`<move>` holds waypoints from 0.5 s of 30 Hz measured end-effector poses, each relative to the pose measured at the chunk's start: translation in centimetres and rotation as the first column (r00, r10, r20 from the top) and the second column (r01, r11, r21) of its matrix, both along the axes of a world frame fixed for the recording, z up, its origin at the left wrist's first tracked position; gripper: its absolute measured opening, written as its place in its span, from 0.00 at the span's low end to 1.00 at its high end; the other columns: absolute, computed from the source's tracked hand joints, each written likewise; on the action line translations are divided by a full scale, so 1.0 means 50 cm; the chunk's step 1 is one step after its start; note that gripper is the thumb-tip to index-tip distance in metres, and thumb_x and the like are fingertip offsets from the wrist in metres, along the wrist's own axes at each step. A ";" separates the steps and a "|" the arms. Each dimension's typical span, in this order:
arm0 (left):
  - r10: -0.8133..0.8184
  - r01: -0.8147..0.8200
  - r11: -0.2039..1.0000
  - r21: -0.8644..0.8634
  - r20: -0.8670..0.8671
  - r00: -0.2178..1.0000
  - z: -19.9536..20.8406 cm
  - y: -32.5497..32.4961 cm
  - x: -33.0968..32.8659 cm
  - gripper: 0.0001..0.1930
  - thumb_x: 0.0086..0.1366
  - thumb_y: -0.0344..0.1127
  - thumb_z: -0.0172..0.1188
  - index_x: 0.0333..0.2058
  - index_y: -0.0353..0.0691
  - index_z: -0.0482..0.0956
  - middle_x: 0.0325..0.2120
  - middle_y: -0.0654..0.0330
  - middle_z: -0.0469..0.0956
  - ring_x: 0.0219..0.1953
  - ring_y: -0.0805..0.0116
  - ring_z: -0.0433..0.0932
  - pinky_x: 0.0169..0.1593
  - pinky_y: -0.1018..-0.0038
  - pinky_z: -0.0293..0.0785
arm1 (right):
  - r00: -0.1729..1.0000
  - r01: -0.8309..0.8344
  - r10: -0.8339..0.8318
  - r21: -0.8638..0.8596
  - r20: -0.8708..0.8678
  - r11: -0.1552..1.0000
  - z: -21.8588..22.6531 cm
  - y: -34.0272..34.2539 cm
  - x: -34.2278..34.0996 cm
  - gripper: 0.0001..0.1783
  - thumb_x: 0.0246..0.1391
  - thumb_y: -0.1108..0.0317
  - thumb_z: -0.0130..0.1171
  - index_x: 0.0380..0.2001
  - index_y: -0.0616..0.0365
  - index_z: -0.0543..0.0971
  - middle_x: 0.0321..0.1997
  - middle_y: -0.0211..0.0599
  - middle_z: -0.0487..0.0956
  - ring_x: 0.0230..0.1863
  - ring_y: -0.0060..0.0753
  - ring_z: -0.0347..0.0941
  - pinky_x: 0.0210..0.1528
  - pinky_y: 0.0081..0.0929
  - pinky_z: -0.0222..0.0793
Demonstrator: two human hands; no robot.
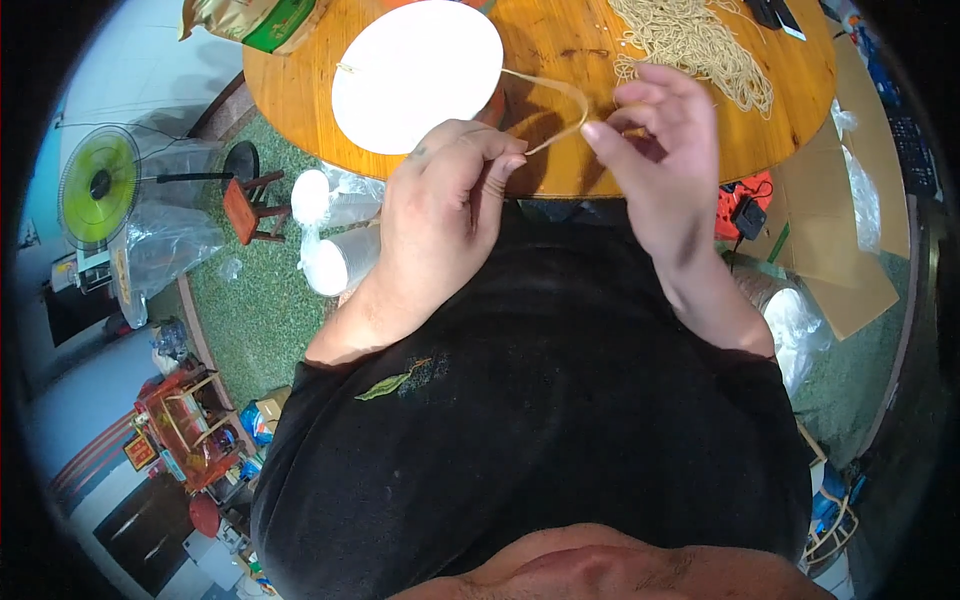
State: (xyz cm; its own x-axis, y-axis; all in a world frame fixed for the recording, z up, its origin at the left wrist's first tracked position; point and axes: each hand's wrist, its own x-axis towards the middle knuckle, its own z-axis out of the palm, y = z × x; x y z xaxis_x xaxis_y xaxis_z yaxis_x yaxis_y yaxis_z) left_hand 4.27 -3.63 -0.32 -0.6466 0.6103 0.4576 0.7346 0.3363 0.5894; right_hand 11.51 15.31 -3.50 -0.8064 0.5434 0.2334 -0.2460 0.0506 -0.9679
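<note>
a varnished wooden table [560,40] with a curved edge stands over a green floor [250,330] and serves as the work surface. a white disc [418,80] is positioned near the table's front edge, just beyond the left hand [445,185]; a tan cord [560,84] extends from the disc's right side in a bowed loop. the left hand pinches the cord between thumb and forefinger, apparently to anchor that run. the thumb of the right hand [670,170] meets the bend, presumably to spread the loop; whether its fingers close on the cord cannot be told. a loose cord pile [690,45] lies at the right, probably for easy reach.
</note>
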 end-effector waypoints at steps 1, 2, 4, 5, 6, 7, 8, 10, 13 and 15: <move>-0.014 0.013 1.000 -0.017 -0.035 0.999 0.005 0.001 0.001 0.06 0.62 0.25 0.68 0.37 0.36 0.83 0.32 0.53 0.82 0.34 0.52 0.83 0.37 0.65 0.79 | 0.991 0.029 -0.025 0.027 -0.132 0.999 -0.008 -0.008 0.006 0.18 0.49 0.79 0.74 0.42 0.63 0.78 0.56 0.44 0.77 0.50 0.27 0.76 0.32 0.18 0.76; -0.025 0.022 0.999 -0.033 -0.069 0.997 0.009 0.001 0.002 0.06 0.62 0.25 0.68 0.38 0.36 0.82 0.32 0.53 0.82 0.34 0.52 0.83 0.37 0.65 0.79 | 0.976 0.009 0.042 0.233 -0.212 0.973 -0.010 -0.008 0.009 0.19 0.49 0.79 0.74 0.43 0.63 0.78 0.57 0.45 0.77 0.49 0.28 0.78 0.30 0.18 0.76; -0.037 0.035 0.999 -0.041 -0.043 0.998 0.011 -0.001 0.006 0.06 0.62 0.25 0.68 0.38 0.36 0.82 0.32 0.53 0.82 0.34 0.53 0.83 0.37 0.65 0.79 | 0.943 -0.183 0.280 0.424 -0.179 0.887 0.006 -0.012 0.021 0.17 0.50 0.81 0.73 0.43 0.65 0.81 0.60 0.50 0.78 0.46 0.26 0.81 0.33 0.17 0.78; -0.059 0.058 0.997 -0.050 -0.018 0.998 0.011 0.001 0.008 0.06 0.62 0.26 0.69 0.38 0.36 0.82 0.31 0.54 0.82 0.33 0.54 0.83 0.36 0.65 0.78 | 0.945 -0.265 0.318 0.391 -0.075 0.881 0.004 -0.024 0.023 0.21 0.50 0.80 0.74 0.49 0.65 0.82 0.51 0.45 0.83 0.37 0.24 0.82 0.34 0.19 0.80; -0.062 0.061 0.997 -0.054 -0.017 0.998 0.010 0.000 0.011 0.06 0.62 0.26 0.69 0.38 0.36 0.82 0.31 0.54 0.82 0.33 0.54 0.83 0.36 0.65 0.78 | 0.946 -0.263 0.315 0.388 -0.075 0.883 -0.013 -0.028 0.018 0.21 0.50 0.80 0.74 0.49 0.65 0.82 0.51 0.45 0.83 0.37 0.24 0.82 0.34 0.19 0.80; -0.036 0.037 0.999 -0.022 0.074 0.997 0.006 0.000 0.014 0.07 0.62 0.26 0.69 0.39 0.36 0.82 0.30 0.55 0.82 0.33 0.56 0.84 0.36 0.67 0.79 | 0.946 -0.213 0.292 0.408 -0.140 0.888 -0.039 -0.029 0.007 0.22 0.50 0.80 0.73 0.50 0.64 0.82 0.48 0.43 0.85 0.35 0.23 0.82 0.35 0.20 0.80; -0.009 0.008 1.000 0.008 0.166 0.986 0.001 0.000 0.015 0.08 0.63 0.26 0.69 0.41 0.36 0.82 0.30 0.55 0.83 0.32 0.59 0.85 0.36 0.69 0.79 | 0.941 -0.164 0.271 0.426 -0.204 0.890 -0.050 -0.033 -0.002 0.23 0.51 0.81 0.73 0.52 0.63 0.82 0.44 0.40 0.86 0.33 0.23 0.82 0.35 0.20 0.80; -0.026 -0.005 0.994 0.111 0.271 0.962 -0.006 0.002 0.012 0.10 0.64 0.26 0.69 0.43 0.36 0.81 0.29 0.56 0.83 0.32 0.61 0.85 0.37 0.71 0.80 | 0.957 -0.134 0.213 0.352 -0.195 0.926 -0.054 -0.043 -0.002 0.22 0.52 0.73 0.73 0.51 0.56 0.84 0.35 0.37 0.86 0.35 0.30 0.85 0.35 0.26 0.80; -0.053 -0.012 0.986 0.165 0.387 0.920 -0.004 -0.006 0.007 0.14 0.65 0.25 0.68 0.48 0.34 0.78 0.28 0.57 0.85 0.32 0.67 0.87 0.39 0.76 0.81 | 0.942 -0.144 0.264 0.465 -0.205 0.874 -0.057 -0.035 -0.007 0.18 0.51 0.74 0.73 0.47 0.56 0.85 0.35 0.37 0.86 0.35 0.32 0.84 0.35 0.27 0.79; -0.010 -0.009 0.998 0.064 0.295 0.955 -0.004 -0.012 0.000 0.11 0.65 0.26 0.69 0.45 0.35 0.80 0.30 0.57 0.85 0.31 0.66 0.86 0.36 0.75 0.80 | 0.936 -0.066 0.239 0.535 -0.260 0.842 -0.053 -0.030 -0.019 0.09 0.52 0.75 0.71 0.38 0.58 0.85 0.33 0.36 0.84 0.31 0.32 0.82 0.32 0.26 0.76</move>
State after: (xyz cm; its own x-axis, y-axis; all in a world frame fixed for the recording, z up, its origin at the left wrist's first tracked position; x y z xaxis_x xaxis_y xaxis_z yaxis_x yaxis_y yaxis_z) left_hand 4.28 -4.24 -0.50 -0.7586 0.5864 0.2841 0.5245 0.2909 0.8002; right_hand 10.56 13.82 -6.16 -0.7094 0.1520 0.6882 -0.5693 0.4521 -0.6867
